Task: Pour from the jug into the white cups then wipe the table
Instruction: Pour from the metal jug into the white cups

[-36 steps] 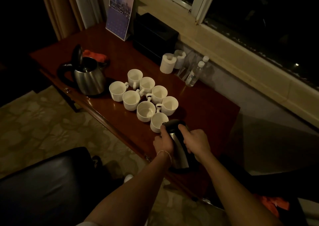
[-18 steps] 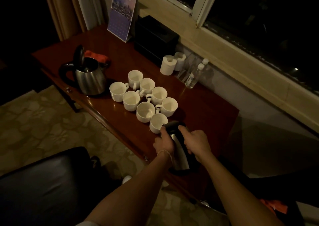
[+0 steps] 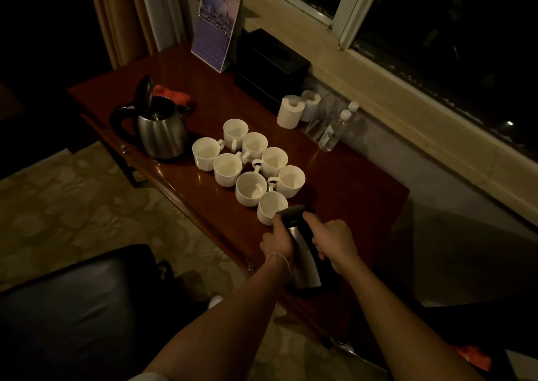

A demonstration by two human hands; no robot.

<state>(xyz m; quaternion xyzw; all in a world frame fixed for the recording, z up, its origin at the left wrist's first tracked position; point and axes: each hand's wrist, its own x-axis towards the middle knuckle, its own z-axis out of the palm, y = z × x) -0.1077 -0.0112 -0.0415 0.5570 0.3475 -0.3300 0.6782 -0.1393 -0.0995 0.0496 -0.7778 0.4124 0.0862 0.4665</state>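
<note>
A tall steel jug (image 3: 302,255) with a black top stands near the front edge of the dark red table (image 3: 349,182). My left hand (image 3: 276,241) grips its left side and my right hand (image 3: 334,244) grips its handle on the right. The jug's black spout end sits right by the nearest white cup (image 3: 270,207). Several more white cups (image 3: 250,159) stand in two close rows behind it, running back toward the left. A red cloth (image 3: 171,94) lies at the back left, behind a kettle.
A steel electric kettle (image 3: 161,131) with its lid up stands at the left. Two paper rolls (image 3: 291,111), water bottles (image 3: 333,131), a black box (image 3: 270,66) and a calendar (image 3: 217,22) line the back wall. A black chair (image 3: 75,305) is at lower left.
Both hands stay on the jug; its top has edged slightly closer to the nearest cup. The camera view has shifted a little.
</note>
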